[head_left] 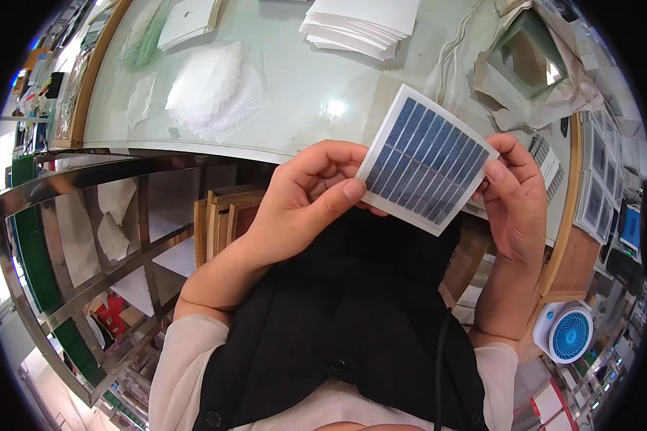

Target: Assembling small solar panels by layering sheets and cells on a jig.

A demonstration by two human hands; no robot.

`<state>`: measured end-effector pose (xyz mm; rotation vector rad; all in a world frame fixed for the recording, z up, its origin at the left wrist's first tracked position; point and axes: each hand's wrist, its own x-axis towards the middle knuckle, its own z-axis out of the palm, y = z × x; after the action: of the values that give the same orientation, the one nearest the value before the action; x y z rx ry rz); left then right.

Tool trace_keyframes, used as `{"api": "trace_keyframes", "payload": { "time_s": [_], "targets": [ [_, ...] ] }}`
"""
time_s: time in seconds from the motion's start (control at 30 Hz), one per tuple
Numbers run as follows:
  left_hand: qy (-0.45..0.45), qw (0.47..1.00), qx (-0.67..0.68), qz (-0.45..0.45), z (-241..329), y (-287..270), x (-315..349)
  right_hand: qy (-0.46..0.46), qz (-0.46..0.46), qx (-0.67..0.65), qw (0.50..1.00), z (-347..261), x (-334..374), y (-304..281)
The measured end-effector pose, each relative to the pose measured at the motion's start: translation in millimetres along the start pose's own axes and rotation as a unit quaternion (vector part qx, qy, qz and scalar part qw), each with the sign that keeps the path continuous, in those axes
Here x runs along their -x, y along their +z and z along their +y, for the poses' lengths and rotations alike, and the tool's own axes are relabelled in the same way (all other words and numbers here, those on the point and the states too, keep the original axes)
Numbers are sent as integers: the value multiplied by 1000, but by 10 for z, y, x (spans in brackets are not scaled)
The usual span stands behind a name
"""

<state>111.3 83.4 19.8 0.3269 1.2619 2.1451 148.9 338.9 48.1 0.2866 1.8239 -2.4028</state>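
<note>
Between my hands is a small solar panel, blue with pale lines and a white border, tilted and facing me. My left hand pinches its left edge, thumb on the front and fingers curled behind. At the right corner, my right hand grips the border between thumb and fingers. The panel is held up off the table, in front of the table's near edge. The fingertips behind it are partly hidden.
On the pale table lie a heap of clear plastic bags, a stack of white sheets and a torn paper-wrapped pack. A white cable runs nearby. A metal rack stands left; a small blue-white fan is right.
</note>
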Motion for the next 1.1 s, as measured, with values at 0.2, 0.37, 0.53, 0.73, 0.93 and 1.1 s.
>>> {"api": "trace_keyframes", "payload": {
  "time_s": [0.2,0.37,0.53,0.73,0.93,1.1],
  "targets": [
    [4,1000,-21,5,-32,-2,17,-2,7,-10,1000,46,-6,-4],
    [-9,999,-39,26,-5,10,33,-1,13,4,1000,68,-3,-16],
    [-29,999,-40,7,2,-22,44,1,0,4,1000,86,-2,-5],
    [-31,999,-14,1,29,11,14,4,16,-5,1000,100,2,16],
    [-39,999,-26,-6,28,-14,19,-9,21,-4,1000,104,-3,13],
    [-36,999,-29,-12,11,-57,20,-26,15,23,999,116,-21,23]
  ]
}}
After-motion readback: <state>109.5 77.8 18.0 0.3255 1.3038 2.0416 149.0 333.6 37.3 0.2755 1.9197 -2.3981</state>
